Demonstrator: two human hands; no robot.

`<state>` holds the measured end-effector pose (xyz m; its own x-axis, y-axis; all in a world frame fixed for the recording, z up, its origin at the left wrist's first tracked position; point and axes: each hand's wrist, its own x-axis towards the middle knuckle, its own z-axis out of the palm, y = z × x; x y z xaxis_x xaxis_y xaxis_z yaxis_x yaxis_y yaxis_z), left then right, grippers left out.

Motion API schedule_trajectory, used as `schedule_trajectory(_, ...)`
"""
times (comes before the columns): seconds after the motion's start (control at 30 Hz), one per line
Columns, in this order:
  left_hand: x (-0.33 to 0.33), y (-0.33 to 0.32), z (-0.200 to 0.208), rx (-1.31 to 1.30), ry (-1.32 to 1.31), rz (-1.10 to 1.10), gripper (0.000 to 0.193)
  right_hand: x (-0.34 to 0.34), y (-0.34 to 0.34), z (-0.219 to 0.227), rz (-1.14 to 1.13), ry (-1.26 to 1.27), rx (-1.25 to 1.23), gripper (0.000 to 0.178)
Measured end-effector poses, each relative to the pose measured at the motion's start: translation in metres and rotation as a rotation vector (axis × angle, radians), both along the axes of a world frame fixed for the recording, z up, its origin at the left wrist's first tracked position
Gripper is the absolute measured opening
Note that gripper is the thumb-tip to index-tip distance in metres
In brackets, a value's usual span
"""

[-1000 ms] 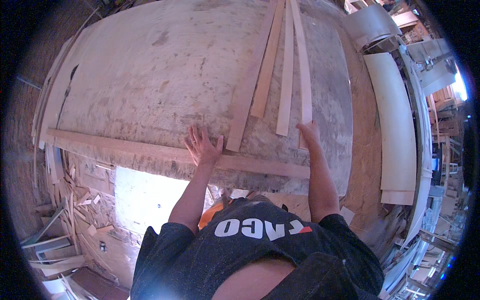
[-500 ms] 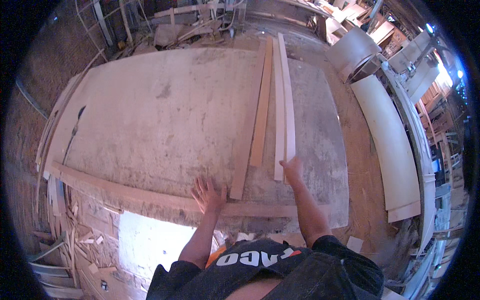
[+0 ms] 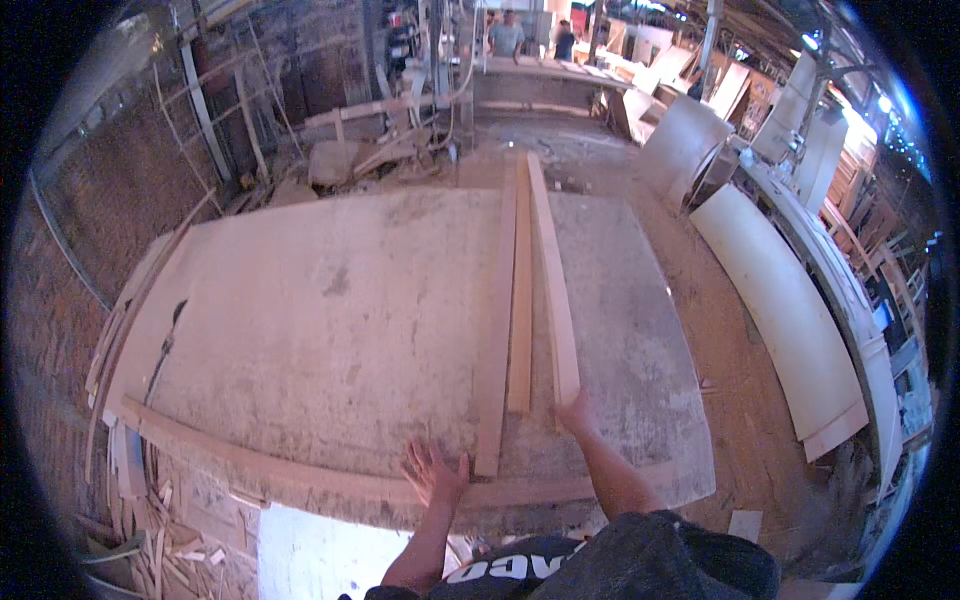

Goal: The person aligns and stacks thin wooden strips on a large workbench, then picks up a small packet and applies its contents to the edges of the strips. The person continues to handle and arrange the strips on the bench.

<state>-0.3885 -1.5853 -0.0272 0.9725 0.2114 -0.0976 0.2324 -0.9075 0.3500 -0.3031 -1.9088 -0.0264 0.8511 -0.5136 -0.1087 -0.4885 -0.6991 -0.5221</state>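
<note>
My left hand [image 3: 436, 476] lies flat with fingers spread on the large worn panel [image 3: 330, 330], beside the near end of a long wooden strip [image 3: 493, 350]. A second, more orange strip [image 3: 521, 330] lies close to its right. My right hand [image 3: 577, 411] is closed around the near end of a paler strip [image 3: 552, 280]. That pale strip slants, its far end close to the other strips' far ends and its near end apart from them. Whether it rests on the panel or is slightly raised, I cannot tell.
A long rail [image 3: 260, 455] runs along the panel's near edge. On the right a curved pale sheet [image 3: 785, 310] leans near a bench, with a rolled sheet [image 3: 682, 145] beyond. Wood scraps [image 3: 180, 555] litter the lower left. Two people [image 3: 506, 40] stand far back.
The view has tilted up, so the panel sits lower in it. The pale piece in my right hand has shifted, its far end now nearer the other strips. My left hand stays flat.
</note>
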Motion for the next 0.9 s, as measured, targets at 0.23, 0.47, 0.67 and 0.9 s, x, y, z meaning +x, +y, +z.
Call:
schedule_trajectory(0.23, -0.006, -0.005, -0.002, 0.023, 0.015, -0.025, 0.093, -0.013, 0.002, 0.054, -0.050, 0.189, 0.066, 0.092)
schedule_trajectory(0.47, -0.007, -0.009, 0.002, 0.031, -0.019, -0.010, 0.092, -0.014, -0.001, 0.035, 0.000, 0.069, -0.015, 0.084)
schedule_trajectory(0.67, -0.005, -0.013, -0.002, 0.059, -0.105, -0.038, 0.091, -0.018, -0.011, 0.027, -0.021, 0.091, -0.086, 0.085)
schedule_trajectory(0.9, -0.005, -0.010, -0.017, 0.068, -0.206, -0.063, 0.089, -0.018, -0.010, 0.030, -0.060, 0.121, -0.107, 0.085)
